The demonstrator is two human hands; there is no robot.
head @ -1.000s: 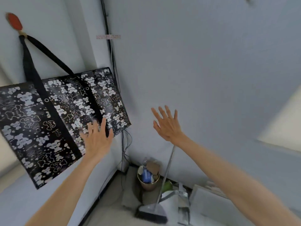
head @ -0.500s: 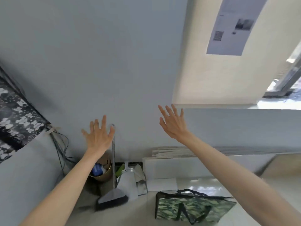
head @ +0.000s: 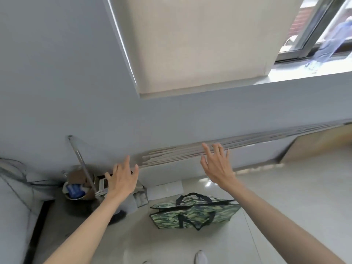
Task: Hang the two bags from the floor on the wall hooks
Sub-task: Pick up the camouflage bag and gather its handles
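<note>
A green camouflage bag [head: 194, 213] with black handles stands upright on the pale floor, below and between my two hands. My left hand [head: 122, 180] hovers above and to the left of it, fingers spread, holding nothing. My right hand [head: 217, 164] is raised above the bag's right side, also spread and empty. Neither hand touches the bag. The black patterned bag and the wall hooks are out of view.
A broom [head: 82, 164] leans against the blue wall beside a small bin [head: 76, 189] at the left. Flat boards [head: 181, 153] are stacked along the wall base. A window sill [head: 304, 73] and blind sit above. Cables hang at the far left.
The view has swung right and down, away from the black bag hanging on its hook. The camouflage bag on the floor has come into view, and both open hands have lowered toward it.
</note>
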